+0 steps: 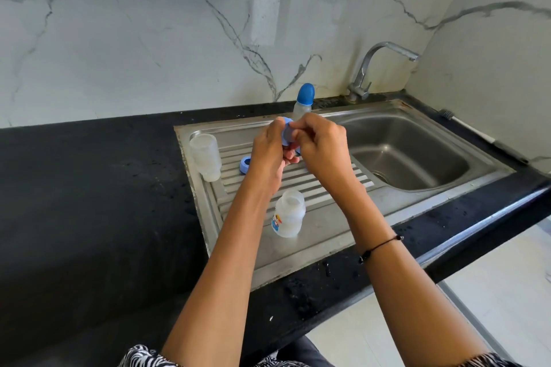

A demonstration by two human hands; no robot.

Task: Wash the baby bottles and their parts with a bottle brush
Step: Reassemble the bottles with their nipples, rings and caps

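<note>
Over the steel drainboard (334,226), my left hand (269,152) and my right hand (320,143) both grip a blue bottle ring (286,132), fingers curled round it. An open frosted bottle (288,214) with a printed label stands on the drainboard near the front. A second open frosted bottle (205,156) stands at the drainboard's left end. A loose blue ring (245,164) lies on the ribs beside my left hand. A capped bottle with a blue cap (304,98) stands at the back edge. The bottle brush (471,129) lies on the counter at the right.
The sink basin (417,131) is to the right, with a chrome faucet (377,65) behind it. Wet black countertop (89,202) stretches to the left and along the front edge. A marble wall stands behind.
</note>
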